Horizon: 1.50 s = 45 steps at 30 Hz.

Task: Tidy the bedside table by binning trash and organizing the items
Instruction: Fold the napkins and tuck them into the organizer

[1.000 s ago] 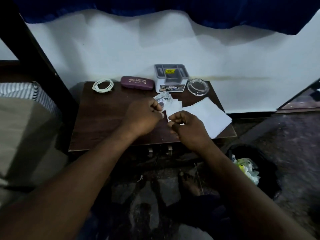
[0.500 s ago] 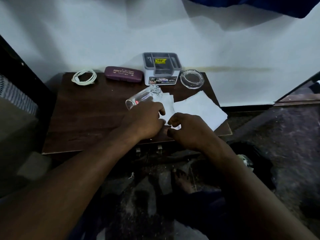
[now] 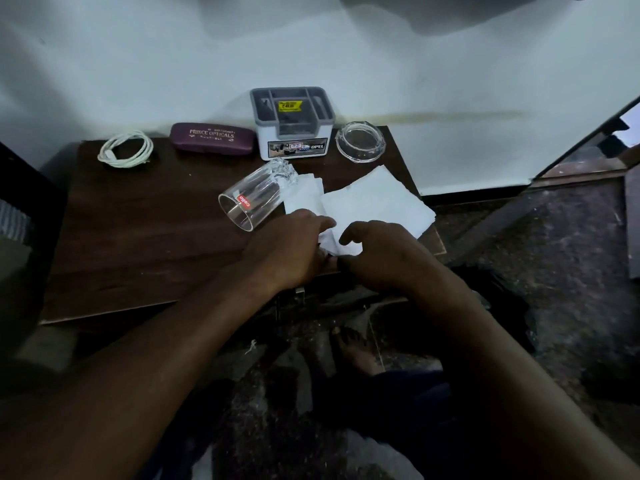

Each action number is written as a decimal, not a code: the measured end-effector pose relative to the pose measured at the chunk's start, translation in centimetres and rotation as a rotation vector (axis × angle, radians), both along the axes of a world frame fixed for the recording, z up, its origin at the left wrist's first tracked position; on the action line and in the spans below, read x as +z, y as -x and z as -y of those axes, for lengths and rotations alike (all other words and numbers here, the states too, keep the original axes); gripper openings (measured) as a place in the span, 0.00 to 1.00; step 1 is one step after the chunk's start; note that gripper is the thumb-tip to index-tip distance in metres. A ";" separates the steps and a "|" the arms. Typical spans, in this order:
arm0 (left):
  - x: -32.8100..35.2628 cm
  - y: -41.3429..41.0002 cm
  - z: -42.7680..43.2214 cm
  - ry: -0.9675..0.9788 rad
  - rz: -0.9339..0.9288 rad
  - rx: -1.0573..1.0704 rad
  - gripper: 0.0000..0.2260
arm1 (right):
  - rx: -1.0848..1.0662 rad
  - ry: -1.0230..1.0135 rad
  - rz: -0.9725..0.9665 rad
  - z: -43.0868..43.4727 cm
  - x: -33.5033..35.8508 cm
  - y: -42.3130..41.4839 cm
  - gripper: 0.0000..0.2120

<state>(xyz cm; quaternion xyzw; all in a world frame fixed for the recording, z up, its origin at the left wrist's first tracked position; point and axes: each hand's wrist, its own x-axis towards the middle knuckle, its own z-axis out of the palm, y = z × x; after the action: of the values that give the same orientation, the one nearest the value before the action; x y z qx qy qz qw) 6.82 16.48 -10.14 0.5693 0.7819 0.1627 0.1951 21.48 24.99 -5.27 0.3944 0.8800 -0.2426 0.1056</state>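
Curling over the near corner of the white paper (image 3: 374, 202), the right hand (image 3: 381, 258) pinched it between thumb and fingers; the left hand (image 3: 291, 251) touched the sheet's left edge — its grip could not be told. Just beyond it a glass (image 3: 256, 199) lay on its side on the bedside table (image 3: 138, 237), against the paper. Farthest back stood an organizer box (image 3: 292, 123).
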 end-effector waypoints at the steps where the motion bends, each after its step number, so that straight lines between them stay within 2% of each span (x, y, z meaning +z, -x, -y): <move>1: 0.0 -0.2 -0.1 0.011 0.003 -0.014 0.26 | -0.003 0.003 0.006 -0.2 0.1 -0.3 0.24; 4: -0.2 -0.9 -0.2 0.032 -0.004 -0.048 0.28 | -0.005 0.021 0.055 0.0 0.3 -0.8 0.28; 10: -0.9 -2.4 -0.8 0.064 0.000 -0.083 0.30 | 0.052 0.105 0.156 0.8 1.8 -1.6 0.21; 13: -1.0 -2.7 -1.1 0.088 0.000 -0.065 0.29 | 0.061 0.132 0.118 0.4 2.0 -2.2 0.26; 15: -1.0 -2.8 -1.4 0.103 -0.006 -0.056 0.29 | -0.010 0.154 0.032 -0.2 1.4 -2.7 0.29; 22: -1.1 -3.3 -1.8 0.170 -0.123 -0.083 0.32 | -0.167 -0.001 -0.083 -4.0 -0.8 -4.1 0.27; 27: -1.4 -3.4 -1.8 0.166 -0.161 -0.067 0.35 | -0.156 -0.020 0.091 -4.7 -2.1 -3.9 0.38; 29: -1.4 -3.4 -1.9 0.171 -0.183 -0.056 0.36 | -0.127 -0.031 0.124 -4.3 -2.2 -3.9 0.39; 34: -0.8 -3.1 -2.1 0.149 -0.217 -0.051 0.37 | -0.151 -0.031 0.094 -4.6 -1.6 -4.5 0.33; 38: -0.7 -3.0 -2.0 0.147 -0.199 -0.046 0.36 | -0.334 -0.062 -0.057 -6.2 -2.0 -5.5 0.27; 40: -0.6 -3.3 -2.0 0.144 -0.188 -0.043 0.36 | -0.390 -0.110 -0.054 -6.8 -2.6 -6.0 0.26; 45: -0.2 -4.2 -2.0 0.156 -0.208 -0.058 0.39 | -0.356 -0.155 0.009 -6.9 -4.3 -6.2 0.26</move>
<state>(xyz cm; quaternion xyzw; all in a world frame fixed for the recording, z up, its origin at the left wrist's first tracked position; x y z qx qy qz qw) 11.02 18.44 -10.35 0.5886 0.7914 0.0356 0.1613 27.64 31.93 -9.53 0.5517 0.8120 -0.1872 0.0343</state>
